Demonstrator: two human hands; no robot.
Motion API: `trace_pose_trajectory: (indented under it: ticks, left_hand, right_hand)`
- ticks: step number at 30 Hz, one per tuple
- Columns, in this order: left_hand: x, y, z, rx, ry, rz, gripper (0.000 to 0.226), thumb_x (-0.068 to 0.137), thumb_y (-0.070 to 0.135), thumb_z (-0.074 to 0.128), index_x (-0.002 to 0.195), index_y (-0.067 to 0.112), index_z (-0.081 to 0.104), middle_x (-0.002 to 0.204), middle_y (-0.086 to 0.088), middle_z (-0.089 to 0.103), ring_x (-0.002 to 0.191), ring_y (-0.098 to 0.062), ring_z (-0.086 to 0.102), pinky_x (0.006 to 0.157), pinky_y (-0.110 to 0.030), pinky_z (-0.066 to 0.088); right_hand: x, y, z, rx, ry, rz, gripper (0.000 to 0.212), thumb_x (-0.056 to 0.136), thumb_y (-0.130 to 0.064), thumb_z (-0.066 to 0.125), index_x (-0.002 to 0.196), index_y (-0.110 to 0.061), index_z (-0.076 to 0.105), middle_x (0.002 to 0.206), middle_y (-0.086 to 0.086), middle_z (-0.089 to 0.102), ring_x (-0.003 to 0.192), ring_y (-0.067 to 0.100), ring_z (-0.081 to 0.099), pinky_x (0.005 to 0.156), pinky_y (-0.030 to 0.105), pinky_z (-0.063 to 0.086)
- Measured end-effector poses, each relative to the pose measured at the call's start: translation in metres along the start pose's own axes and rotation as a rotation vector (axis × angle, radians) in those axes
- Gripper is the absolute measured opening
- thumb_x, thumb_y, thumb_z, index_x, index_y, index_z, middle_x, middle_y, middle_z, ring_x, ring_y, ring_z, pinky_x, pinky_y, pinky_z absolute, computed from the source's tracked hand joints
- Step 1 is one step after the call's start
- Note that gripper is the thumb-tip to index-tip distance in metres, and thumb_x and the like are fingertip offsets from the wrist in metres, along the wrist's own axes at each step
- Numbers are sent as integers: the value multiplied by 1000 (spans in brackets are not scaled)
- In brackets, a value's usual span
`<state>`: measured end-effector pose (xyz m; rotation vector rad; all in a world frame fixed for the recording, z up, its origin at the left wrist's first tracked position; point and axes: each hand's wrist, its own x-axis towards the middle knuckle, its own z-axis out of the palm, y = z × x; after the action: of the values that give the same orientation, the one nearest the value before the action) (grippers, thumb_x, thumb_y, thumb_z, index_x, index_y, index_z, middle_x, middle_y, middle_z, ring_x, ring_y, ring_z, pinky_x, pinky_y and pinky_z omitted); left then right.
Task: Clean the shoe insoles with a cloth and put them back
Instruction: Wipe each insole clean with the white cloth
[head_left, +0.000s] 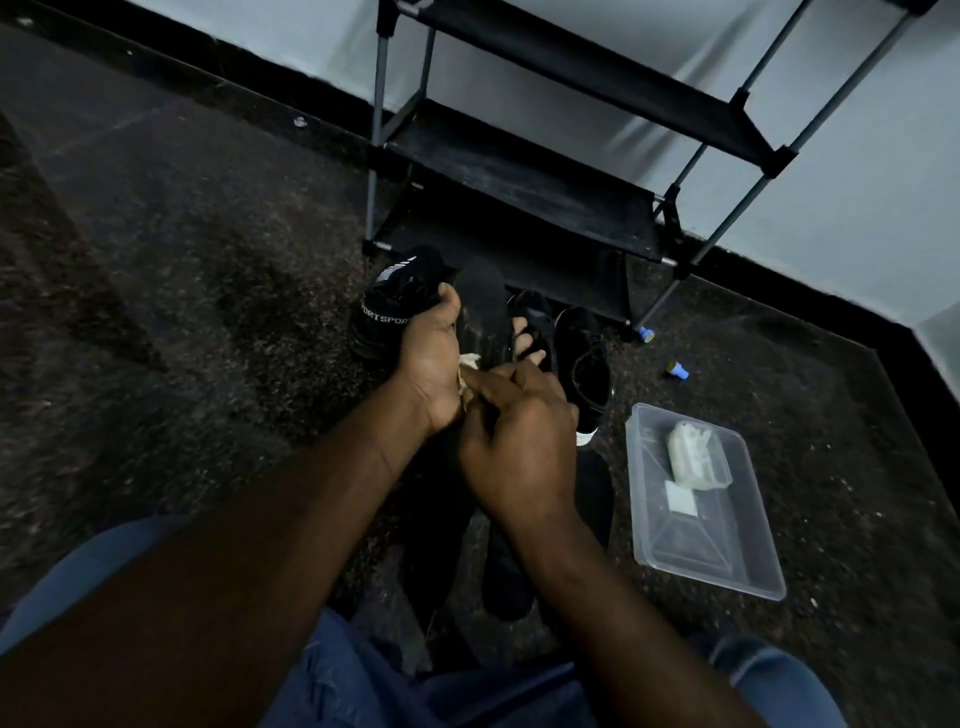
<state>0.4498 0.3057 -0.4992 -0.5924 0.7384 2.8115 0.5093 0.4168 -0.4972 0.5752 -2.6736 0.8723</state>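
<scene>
Gripped the insole (482, 306) in the left hand (428, 364), with fingers (522, 332) curled round it, near the shoes (582, 358), likely to brace it. Pinched the cloth (467, 366) in the right hand (519, 441) against its lower end, apparently for wiping.

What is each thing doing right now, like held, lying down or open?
Insole: held up, out of the shoes.
Cloth: bunched against the insole.
Left hand: grips the insole.
Right hand: holds the cloth.
Lettered shoe: on the floor.
Plastic tub: open, no lid.
</scene>
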Motion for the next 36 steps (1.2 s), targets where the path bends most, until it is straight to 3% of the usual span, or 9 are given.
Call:
trace_pose_trajectory:
  ticks: [4,8,14,18,21,23,25,28,36]
  left_hand:
    - [3,5,-2,-103,-9,18,90,100,71,34,136,-7,57,128,-21,66,96,-31,69,86,-52,62]
    - [4,7,-3,-137,-35,34,88,101,71,32,139,-5,55,125,-22,67,98,-32,69,89,-53,61]
    - [2,5,1,-133,-35,20,87,101,71,32,136,-4,58,138,-23,63,103,-31,67,96,-53,57]
    - [-1,1,6,-32,-6,58,84,103,67,31,129,-7,60,119,-24,70,99,-34,69,88,-52,60]
    - [-2,0,10,59,-5,85,79,105,64,29,130,-4,60,109,-22,69,91,-32,68,85,-41,60]
    - [-1,2,8,84,-22,100,77,105,64,29,120,-1,68,114,-24,69,95,-32,69,83,-38,61]
    - [-1,1,5,126,-24,112,78,104,66,32,103,3,79,118,-25,71,100,-32,71,91,-40,60]
    - [-1,-9,3,163,-58,103,76,102,68,35,115,3,73,120,-20,72,110,-29,71,100,-39,55]
    - [-5,-21,11,285,-21,182,74,94,75,46,126,13,71,122,-14,74,115,-29,71,95,-43,57]
  right_hand:
    - [-16,9,-2,-24,21,-59,37,84,-23,61,116,-32,77,100,-10,66,96,20,59,79,44,49]
    - [-31,23,1,30,67,-78,36,86,-16,63,117,-29,77,99,-10,65,93,19,59,81,47,49]
    - [-19,14,8,88,153,-45,37,88,-23,54,116,-27,78,99,-9,66,93,20,59,78,47,50]
    - [4,3,6,68,133,-33,41,88,-31,45,113,-29,78,99,-5,66,98,24,60,80,48,49]
    - [20,1,5,42,113,-52,46,85,-33,40,109,-28,79,99,-4,68,96,26,61,80,48,51]
    - [26,1,4,40,114,-55,48,83,-34,39,107,-28,80,100,-4,71,96,26,62,80,48,52]
    - [32,0,5,41,133,-37,47,84,-35,39,107,-29,79,102,-4,73,98,26,63,81,49,52]
    - [47,1,5,61,189,17,40,85,-35,46,107,-30,80,101,-4,75,96,26,64,83,48,53]
    - [82,16,-8,37,194,119,23,82,-45,64,98,-36,78,90,-12,77,96,20,68,88,47,54]
